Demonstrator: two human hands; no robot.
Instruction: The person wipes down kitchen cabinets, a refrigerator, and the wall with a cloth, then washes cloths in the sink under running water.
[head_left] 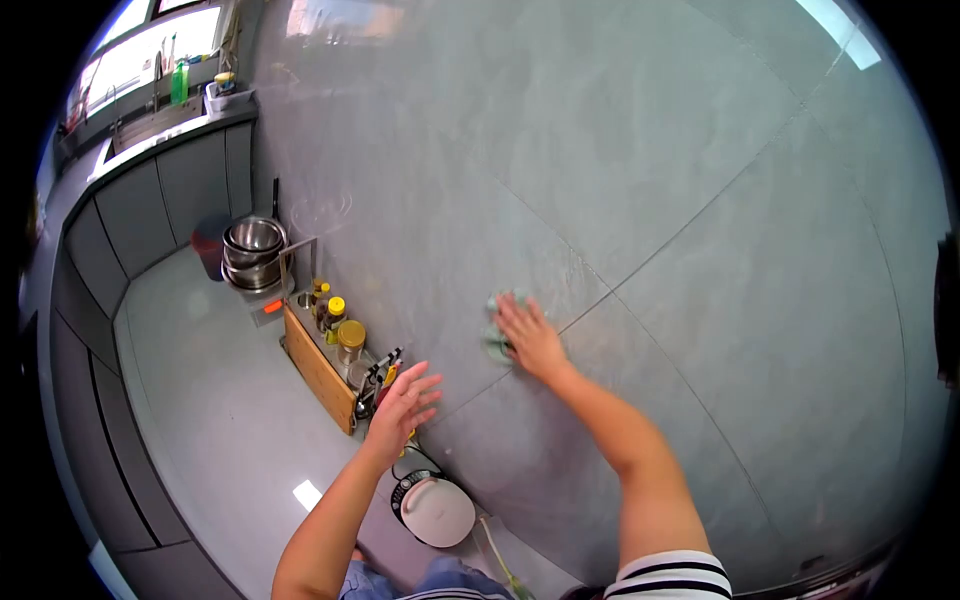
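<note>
My right hand (532, 338) presses a pale green cloth (497, 345) flat against a large grey tiled wall (690, 220). The fingers are stretched over the cloth, which shows past the fingertips and along the left side of the hand. My left hand (402, 408) hangs in the air near the wall, fingers apart and nothing in it. Below and behind that hand stand kitchen utensils (378, 372) and a wooden cutting board (320, 368).
Along the wall's foot are stacked metal pots (254, 252), yellow-lidded jars (350, 336) and a round white-lidded appliance (437, 511). A glossy pale floor (210, 390) lies left, bordered by grey cabinets (130, 225). At the back is a sink (158, 122) with a green bottle (179, 84).
</note>
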